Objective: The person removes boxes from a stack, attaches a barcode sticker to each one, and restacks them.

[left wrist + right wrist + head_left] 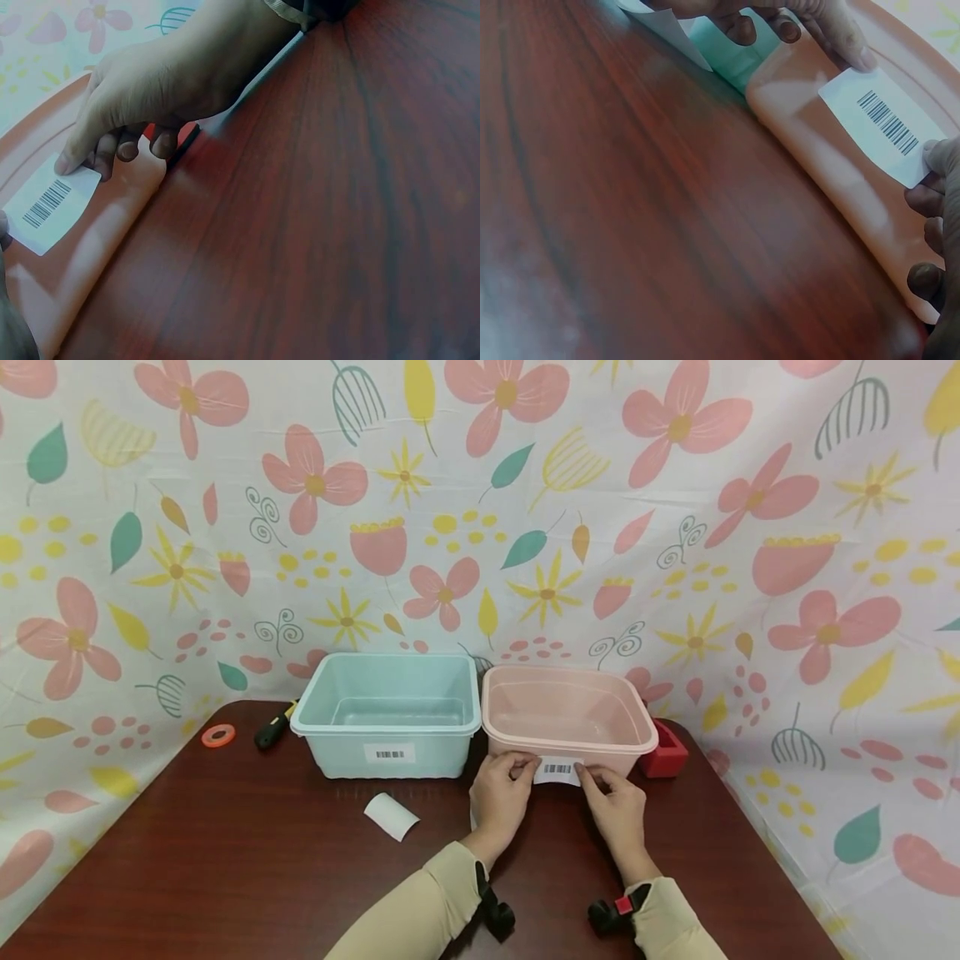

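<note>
A white barcode label (558,770) is stretched between my two hands at the front wall of the pink basin (570,747). My left hand (498,797) pinches its left end between thumb and finger, and my right hand (618,810) pinches the right end. Seen from the right wrist, the label (885,124) lies close over the basin wall, its lower edge bowed outward. A white paper piece (676,34) shows under my left hand, mostly hidden by it in the head view.
Left of the pink basin stands a light blue basin (386,720) bearing a similar barcode label (389,753). A curled white paper (392,816) lies before it. An orange tape ring (218,736) and a dark-handled tool (272,731) lie far left; a red holder (666,756) sits right.
</note>
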`<state>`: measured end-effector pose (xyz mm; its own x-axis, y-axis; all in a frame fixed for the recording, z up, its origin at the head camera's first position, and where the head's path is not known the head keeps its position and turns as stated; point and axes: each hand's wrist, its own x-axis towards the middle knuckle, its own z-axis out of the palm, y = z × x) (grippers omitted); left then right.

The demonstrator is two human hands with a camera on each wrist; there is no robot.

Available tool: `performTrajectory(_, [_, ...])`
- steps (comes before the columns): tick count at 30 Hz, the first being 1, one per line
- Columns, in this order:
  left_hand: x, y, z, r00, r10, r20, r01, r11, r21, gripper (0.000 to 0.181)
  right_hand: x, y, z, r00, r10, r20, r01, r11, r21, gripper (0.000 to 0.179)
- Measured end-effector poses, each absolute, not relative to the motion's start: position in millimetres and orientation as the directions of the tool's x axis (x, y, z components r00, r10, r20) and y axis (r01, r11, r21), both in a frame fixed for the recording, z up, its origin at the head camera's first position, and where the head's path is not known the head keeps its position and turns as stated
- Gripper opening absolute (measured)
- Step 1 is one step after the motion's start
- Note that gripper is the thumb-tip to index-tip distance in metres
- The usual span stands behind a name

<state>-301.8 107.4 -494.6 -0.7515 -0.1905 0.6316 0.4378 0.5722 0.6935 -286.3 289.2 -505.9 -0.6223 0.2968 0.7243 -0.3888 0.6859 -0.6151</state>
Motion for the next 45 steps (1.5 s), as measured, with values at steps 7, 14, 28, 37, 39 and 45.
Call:
performTrajectory(7, [-301.1,106.1,-492.3,-0.748,-0.187,0.636,0.449,0.563,0.694,0.011,-287.0,288.5,-504.3,-0.634,0.316,0.706,-0.349,0.698,-0.625,0.021])
performTrajectory(14, [-301.6,106.7,-494.0,-0.749,-0.204,0.631,0.436,0.565,0.7,0.013,-285.4,287.1,-503.1,-0.633,0.325,0.703,-0.344,0.695,-0.631,0.027])
performTrajectory(28, [-301.4,107.2,-493.4,-0.754,-0.23,0.615,0.413,0.563,0.716,0.013,-284.2,286.3,-503.1,-0.664,0.336,0.668,-0.315,0.685,-0.657,0.035])
performTrajectory(37, [-300.5,107.2,-494.0,-0.757,-0.226,0.613,0.415,0.558,0.718,0.013,-286.4,273.3,-508.1,-0.667,0.28,0.691,-0.367,0.683,-0.632,0.041])
performTrajectory(39, [-300.1,107.2,-494.0,-0.758,-0.226,0.612,0.413,0.56,0.718,0.013,-287.8,266.9,-508.5,-0.661,0.268,0.701,-0.382,0.684,-0.622,0.041])
performTrajectory(45, [-300.3,107.3,-493.2,-0.74,-0.234,0.631,0.42,0.572,0.705,0.012,-291.5,247.1,-505.0,-0.701,0.273,0.659,-0.378,0.642,-0.668,0.042])
